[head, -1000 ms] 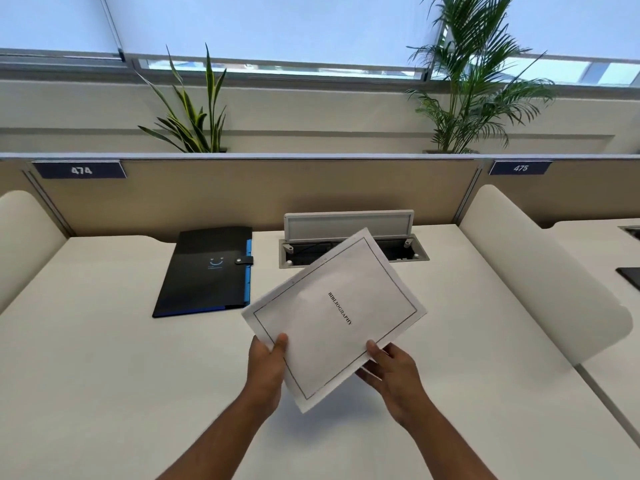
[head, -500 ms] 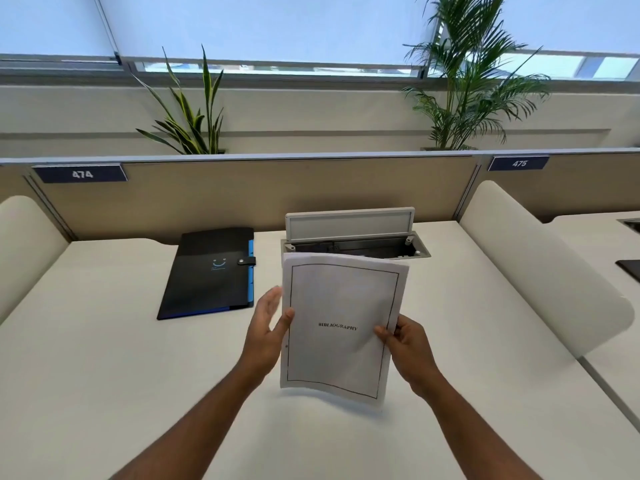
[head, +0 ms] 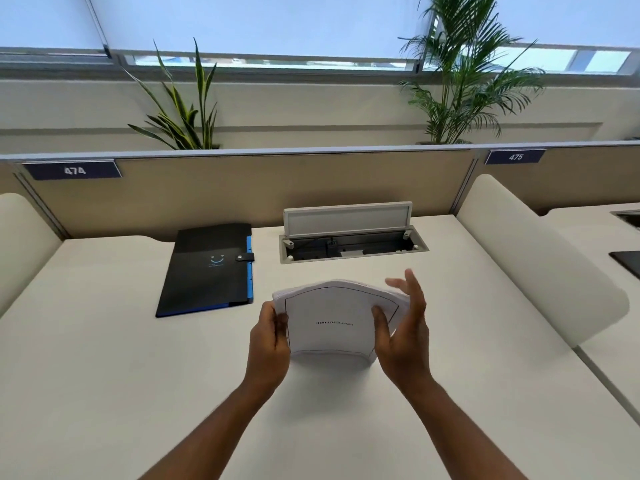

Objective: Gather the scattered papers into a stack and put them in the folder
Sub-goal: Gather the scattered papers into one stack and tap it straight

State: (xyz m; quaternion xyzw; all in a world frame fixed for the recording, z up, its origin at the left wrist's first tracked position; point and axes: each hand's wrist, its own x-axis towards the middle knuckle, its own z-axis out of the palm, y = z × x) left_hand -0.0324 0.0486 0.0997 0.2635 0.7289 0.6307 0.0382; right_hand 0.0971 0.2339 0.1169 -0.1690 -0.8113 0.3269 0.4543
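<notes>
Standing on its lower edge near the middle of the cream-white desk surface point(head: 104, 375), the stack of white printed papers point(head: 332, 323) now bows toward the camera, its top edge curved into an arch. One second ago the stack was held as a flat, tilted sheaf above the desk; half a second ago it was upright and straight. The change indicates that the sheets are being tapped and squared against the surface, so gathering is judged complete and alignment is the step in hand.

The black rectangular folder with blue edge and snap tab point(head: 207, 268) lies flat near the rear edge of the surface, left of the stack and apart from it. Its tab appears fastened, so opening it is still required before insertion. Its position matches the earlier frames.

The left hand point(head: 268, 344) grips the left edge of the stack, fingers curled round it. Half a second ago this hand was open beside the sheets.

The right hand point(head: 403, 334) has its thumb on the front sheet while its fingers are spread and straight behind the right edge; whether they press the paper cannot be told. Earlier it gripped the stack's lower right side.
</notes>
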